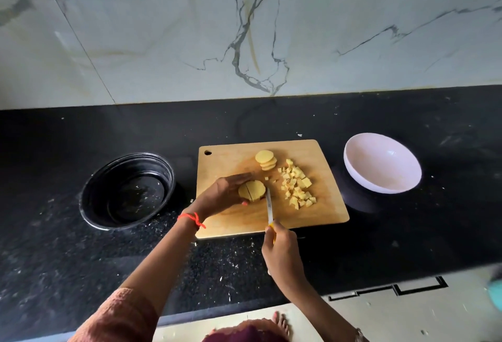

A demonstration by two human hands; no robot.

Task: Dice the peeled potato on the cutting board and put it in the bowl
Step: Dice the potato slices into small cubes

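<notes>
- On the wooden cutting board, the left hand cups a stack of potato slices, fingers and thumb curved round it.
- The right hand grips the yellow-handled knife, its blade at the stack's right edge.
- Spare slices and diced potato lie farther back on the board; the white bowl stands to its right.

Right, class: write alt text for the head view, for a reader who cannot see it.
A left hand holds potato slices on a cutting board while the right hand cuts them with a knife. Dice and more slices lie beside; white bowl right, black bowl left.
</notes>
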